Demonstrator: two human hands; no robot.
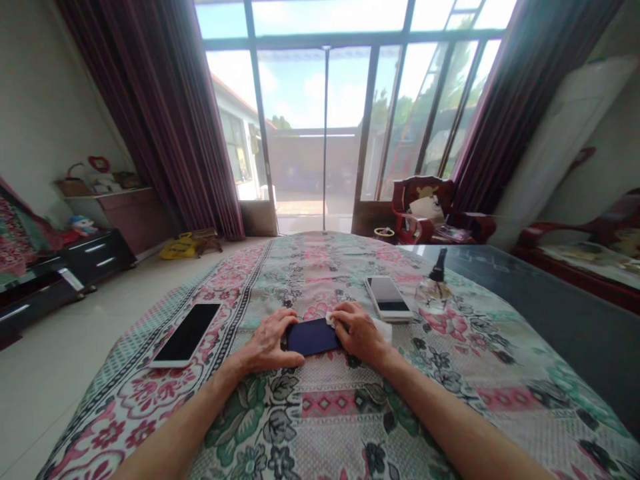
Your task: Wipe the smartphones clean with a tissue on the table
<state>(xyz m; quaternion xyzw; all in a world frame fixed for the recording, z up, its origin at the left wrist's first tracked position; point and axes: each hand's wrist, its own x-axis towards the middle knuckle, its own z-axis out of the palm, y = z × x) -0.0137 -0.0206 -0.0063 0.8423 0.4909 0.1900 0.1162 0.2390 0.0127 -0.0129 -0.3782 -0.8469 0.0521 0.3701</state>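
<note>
A dark blue phone [313, 337] lies on the patterned tablecloth in front of me. My left hand [273, 340] grips its left end, with the thumb along the near edge and the fingers at the far edge. Over the right end is my right hand [356, 330], its fingers closed on a white wipe [384, 330] that sticks out on both sides of the hand. Whether it is cloth or tissue I cannot tell. A white phone with a black screen [187, 335] rests left of my left hand. Beyond my right hand sits a second white phone [389, 298].
A clear glass bottle with a black top [436, 283] stands at the right of the tablecloth [340, 440]. A dark tabletop [565, 313] adjoins on the right. Wooden armchairs [425, 207], a low black cabinet [100, 257] and glass doors [300, 133] surround the table.
</note>
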